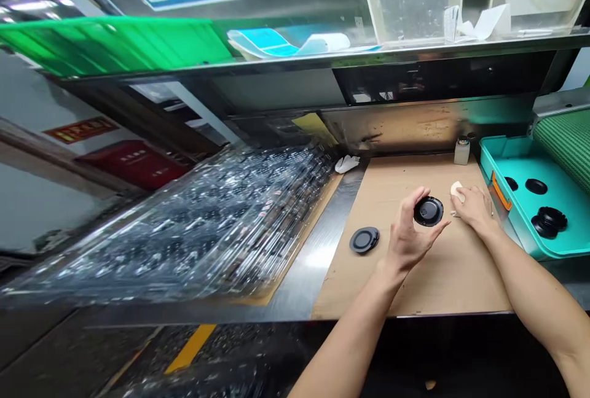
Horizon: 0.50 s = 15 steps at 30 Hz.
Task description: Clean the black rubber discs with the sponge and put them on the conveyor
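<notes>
My left hand (410,232) grips a round black part (428,210) by its edge between thumb and fingers, above a brown cardboard sheet (442,287). To its right, my right hand (474,206) has its fingers closed on a small white cloth or pad (456,191) at the cardboard. Another round black part (364,240) lies flat on the cardboard, left of my left hand.
A teal bin (511,149) at the right holds several black parts (549,222). Stacked clear plastic trays (207,220) fill the left side. A small bottle (461,150) and crumpled white paper (347,164) sit at the back. Above runs a shelf with a green crate (115,45).
</notes>
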{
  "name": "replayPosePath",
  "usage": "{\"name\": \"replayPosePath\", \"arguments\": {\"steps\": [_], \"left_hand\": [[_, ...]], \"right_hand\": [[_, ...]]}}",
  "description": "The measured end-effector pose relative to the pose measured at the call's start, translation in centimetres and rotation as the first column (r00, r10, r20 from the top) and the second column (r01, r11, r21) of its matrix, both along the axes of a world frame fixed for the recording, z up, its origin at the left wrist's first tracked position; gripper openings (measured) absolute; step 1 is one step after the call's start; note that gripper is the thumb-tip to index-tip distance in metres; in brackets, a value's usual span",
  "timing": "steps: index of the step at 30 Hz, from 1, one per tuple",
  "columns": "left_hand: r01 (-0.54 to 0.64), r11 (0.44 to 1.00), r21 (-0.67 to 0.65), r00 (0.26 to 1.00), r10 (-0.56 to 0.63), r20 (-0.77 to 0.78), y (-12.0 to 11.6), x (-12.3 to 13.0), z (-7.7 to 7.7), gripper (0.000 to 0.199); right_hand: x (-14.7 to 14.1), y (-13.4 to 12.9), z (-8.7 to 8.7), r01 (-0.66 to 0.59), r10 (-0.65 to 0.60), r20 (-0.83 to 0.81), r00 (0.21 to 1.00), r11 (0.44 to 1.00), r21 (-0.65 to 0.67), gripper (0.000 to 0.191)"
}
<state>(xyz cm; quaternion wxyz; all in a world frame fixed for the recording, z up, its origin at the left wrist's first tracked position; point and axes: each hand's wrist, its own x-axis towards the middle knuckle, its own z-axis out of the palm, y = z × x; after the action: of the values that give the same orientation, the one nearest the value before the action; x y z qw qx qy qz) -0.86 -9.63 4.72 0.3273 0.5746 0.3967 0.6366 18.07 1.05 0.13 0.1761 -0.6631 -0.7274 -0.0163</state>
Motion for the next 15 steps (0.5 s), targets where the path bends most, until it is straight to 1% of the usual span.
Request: {"name": "replayPosePath", "arguments": {"steps": [2, 5, 9, 15], "left_hand": [[-0.052, 0.998, 0.034, 0.995, 0.055, -0.085, -1.7, -0.9, -0.2, 0.080], [-0.111, 0.992, 0.051, 0.984, 0.117, -0.134, -3.1, -1.6, -0.9, 0.081], [-0.168, 0.982, 0.084, 0.971, 0.180, -0.159, -4.0, -1.9, -1.6, 0.081], [-0.212, 0.976, 0.038, 0.962, 0.216, -0.168, -4.7, -2.2, -2.1, 0.075]], "right_hand": [[0.1, 0.1, -0.1, 0.006, -0.006, 0.005, 1.000, 1.000, -0.010, 0.041], [0.3, 0.4, -0.1, 0.006, -0.006, 0.007, 1.000, 1.000, -0.019, 0.043], [0.5, 0.9, -0.3, -0.003, 0.003, 0.013, 1.000, 1.000, -0.019, 0.046], [0.6, 1.1, -0.2, -0.012, 0.012, 0.013, 1.000, 1.000, -0.017, 0.047]]}}
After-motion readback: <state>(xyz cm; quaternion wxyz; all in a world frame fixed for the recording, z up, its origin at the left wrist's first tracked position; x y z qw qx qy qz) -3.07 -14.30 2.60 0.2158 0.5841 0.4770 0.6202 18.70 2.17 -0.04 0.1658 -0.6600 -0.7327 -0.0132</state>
